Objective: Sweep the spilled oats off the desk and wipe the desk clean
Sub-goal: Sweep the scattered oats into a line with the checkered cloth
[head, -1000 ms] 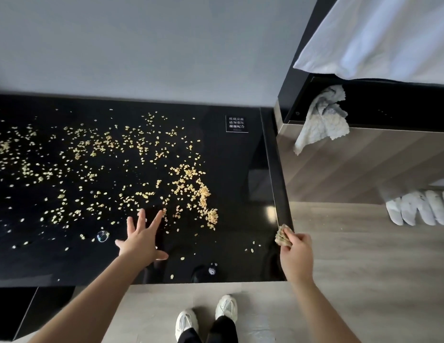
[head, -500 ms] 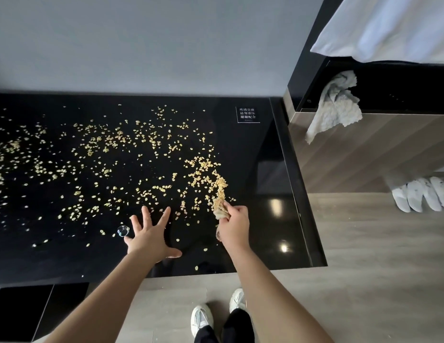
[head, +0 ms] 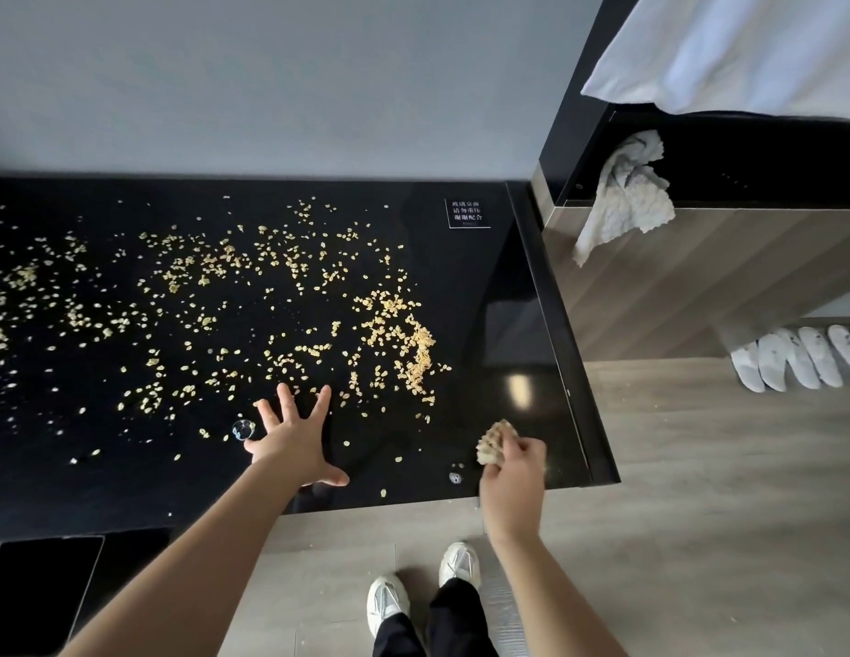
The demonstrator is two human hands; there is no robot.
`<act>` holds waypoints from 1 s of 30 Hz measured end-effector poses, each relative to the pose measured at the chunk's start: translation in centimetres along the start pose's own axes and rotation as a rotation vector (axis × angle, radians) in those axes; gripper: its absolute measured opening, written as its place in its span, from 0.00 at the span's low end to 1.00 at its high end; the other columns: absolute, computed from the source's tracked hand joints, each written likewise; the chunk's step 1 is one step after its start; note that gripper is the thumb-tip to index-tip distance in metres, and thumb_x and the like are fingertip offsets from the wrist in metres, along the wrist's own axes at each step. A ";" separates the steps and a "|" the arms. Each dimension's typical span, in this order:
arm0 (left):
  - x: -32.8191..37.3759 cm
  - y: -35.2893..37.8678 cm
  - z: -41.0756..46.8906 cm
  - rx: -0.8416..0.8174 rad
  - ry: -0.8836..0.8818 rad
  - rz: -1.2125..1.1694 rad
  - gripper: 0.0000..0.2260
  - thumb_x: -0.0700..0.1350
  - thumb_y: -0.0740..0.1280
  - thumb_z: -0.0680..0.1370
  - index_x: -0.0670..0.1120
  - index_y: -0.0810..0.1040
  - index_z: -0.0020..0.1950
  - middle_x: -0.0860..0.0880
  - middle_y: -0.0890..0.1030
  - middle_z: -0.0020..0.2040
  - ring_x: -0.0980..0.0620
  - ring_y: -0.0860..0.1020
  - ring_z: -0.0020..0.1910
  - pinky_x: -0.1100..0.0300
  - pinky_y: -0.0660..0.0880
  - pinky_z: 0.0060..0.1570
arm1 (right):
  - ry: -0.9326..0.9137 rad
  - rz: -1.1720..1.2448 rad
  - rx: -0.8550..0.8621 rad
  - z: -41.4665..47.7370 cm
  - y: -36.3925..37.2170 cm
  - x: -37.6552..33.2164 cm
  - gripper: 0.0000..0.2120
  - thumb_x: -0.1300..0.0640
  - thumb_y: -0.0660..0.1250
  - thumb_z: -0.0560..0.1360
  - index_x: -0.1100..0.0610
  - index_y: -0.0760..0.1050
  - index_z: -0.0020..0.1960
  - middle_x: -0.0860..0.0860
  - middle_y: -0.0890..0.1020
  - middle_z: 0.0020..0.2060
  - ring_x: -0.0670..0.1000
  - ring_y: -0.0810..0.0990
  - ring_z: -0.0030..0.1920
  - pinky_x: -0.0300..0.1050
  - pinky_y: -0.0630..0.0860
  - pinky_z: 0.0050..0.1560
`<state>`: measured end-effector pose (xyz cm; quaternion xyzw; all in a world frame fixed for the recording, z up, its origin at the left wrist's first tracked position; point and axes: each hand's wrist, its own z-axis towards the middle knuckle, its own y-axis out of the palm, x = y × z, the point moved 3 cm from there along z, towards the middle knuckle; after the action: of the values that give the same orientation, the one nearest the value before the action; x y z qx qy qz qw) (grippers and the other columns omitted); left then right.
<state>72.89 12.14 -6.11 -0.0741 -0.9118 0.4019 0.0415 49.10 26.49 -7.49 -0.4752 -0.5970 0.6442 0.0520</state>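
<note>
As the left hand [head: 295, 443] stays, the right hand [head: 513, 476] swept rag [head: 494, 442] rightward.

One head-worn wide-angle camera is looking steeply down, close over the black worktop [head: 508, 296] and floor [head: 698, 490]

Oats [head: 394, 334]: way too many to count. One left hand [head: 292, 441], one right hand [head: 513, 471], one tan wad [head: 493, 441], one white rag [head: 624, 196] at 2 o'clock, two sneakers [head: 387, 604] at 6, at least four slippers [head: 788, 360] at 3.
</note>
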 end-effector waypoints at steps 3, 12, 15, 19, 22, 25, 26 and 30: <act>0.1 0.0 0.0 -0.003 0.004 0.003 0.60 0.64 0.76 0.63 0.60 0.31 0.75 0.41 0.29 0.75 0.32 0.37 0.75 0.32 0.61 0.67 | -0.066 0.025 -0.054 -1.7 3.0 -4.0 0.27 0.64 0.65 0.75 0.55 0.68 0.73 0.53 0.69 0.61 0.49 0.77 0.52 0.43 0.76 0.55; -0.7 0.0 0.1 0.031 0.029 -0.011 0.57 0.60 0.77 0.65 0.60 0.35 0.76 0.43 0.32 0.76 0.34 0.38 0.75 0.35 0.65 0.66 | -0.086 0.329 -0.287 -3.1 6.0 -9.8 0.21 0.65 0.62 0.78 0.58 0.71 0.71 0.49 0.69 0.56 0.43 0.74 0.47 0.25 0.71 0.51; -1.3 0.1 0.1 0.051 0.041 -0.052 0.54 0.57 0.77 0.66 0.60 0.39 0.77 0.45 0.34 0.77 0.37 0.39 0.76 0.37 0.66 0.66 | -0.076 0.389 -0.145 -1.5 1.9 -7.4 0.18 0.69 0.63 0.76 0.63 0.75 0.66 0.51 0.71 0.53 0.41 0.73 0.45 0.23 0.69 0.46; -0.8 0.3 -0.5 0.137 0.079 -0.029 0.51 0.61 0.75 0.67 0.58 0.43 0.77 0.47 0.37 0.78 0.41 0.41 0.77 0.33 0.63 0.66 | -0.021 0.256 0.148 2.2 -4.6 -1.2 0.18 0.71 0.65 0.74 0.64 0.78 0.62 0.55 0.72 0.50 0.50 0.74 0.44 0.32 0.67 0.49; 0.6 0.5 -0.8 0.138 0.137 -0.016 0.53 0.65 0.74 0.65 0.59 0.41 0.77 0.48 0.36 0.78 0.42 0.40 0.77 0.33 0.65 0.65 | 0.095 0.153 0.251 4.1 -7.7 4.0 0.18 0.72 0.64 0.74 0.65 0.77 0.63 0.61 0.72 0.54 0.54 0.74 0.45 0.39 0.69 0.51; 1.7 0.8 -0.9 0.088 0.121 0.014 0.55 0.65 0.74 0.65 0.59 0.38 0.77 0.48 0.34 0.77 0.40 0.38 0.77 0.32 0.63 0.66 | 0.255 0.104 0.211 4.3 -7.5 7.1 0.19 0.69 0.63 0.76 0.64 0.74 0.67 0.62 0.70 0.57 0.57 0.75 0.45 0.41 0.70 0.52; 1.8 0.8 -1.0 0.079 0.114 0.021 0.55 0.64 0.75 0.65 0.59 0.37 0.77 0.47 0.33 0.77 0.40 0.37 0.76 0.32 0.62 0.66 | 0.275 0.090 0.194 4.0 -7.0 7.2 0.20 0.69 0.63 0.76 0.63 0.73 0.68 0.61 0.70 0.57 0.58 0.76 0.45 0.44 0.71 0.53; 1.8 1.1 -1.1 0.090 0.126 0.034 0.54 0.65 0.73 0.66 0.60 0.38 0.77 0.47 0.33 0.77 0.39 0.37 0.76 0.31 0.61 0.67 | 0.133 0.009 0.088 2.4 -3.2 3.6 0.22 0.66 0.65 0.74 0.59 0.74 0.68 0.58 0.71 0.56 0.58 0.78 0.46 0.49 0.75 0.52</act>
<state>71.33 13.99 -6.09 -0.1127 -0.8869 0.4378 0.0955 43.94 27.94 -7.19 -0.5169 -0.5611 0.6372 0.1095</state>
